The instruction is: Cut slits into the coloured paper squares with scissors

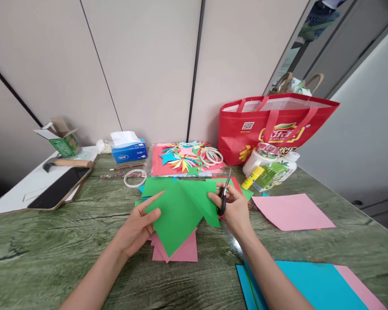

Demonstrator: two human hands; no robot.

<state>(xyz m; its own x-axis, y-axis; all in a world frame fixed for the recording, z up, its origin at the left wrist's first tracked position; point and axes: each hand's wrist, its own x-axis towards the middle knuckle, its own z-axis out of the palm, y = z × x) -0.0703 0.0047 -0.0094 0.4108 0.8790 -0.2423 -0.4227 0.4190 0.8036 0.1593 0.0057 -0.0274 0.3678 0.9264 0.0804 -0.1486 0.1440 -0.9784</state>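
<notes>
A sheet of green paper (174,215) is held up over the table, with a cut or fold running down from its top middle. My left hand (142,226) pinches its left edge between thumb and fingers. My right hand (236,211) is closed around the black handles of a pair of scissors (224,200), blades pointing up and away. The thumb and fingers of that hand also touch the narrower right part of the green paper. Beneath the held sheet lie pink paper squares (184,252), and behind it more green paper (153,187).
Paper stars (184,159) and tape rolls (211,157) lie at the back. A red bag (239,133), glue stick (252,177) and white bottles stand back right. Pink (294,211) and blue sheets (307,280) lie right. A tissue box (129,151), phone (60,187) and hammer (67,162) are left.
</notes>
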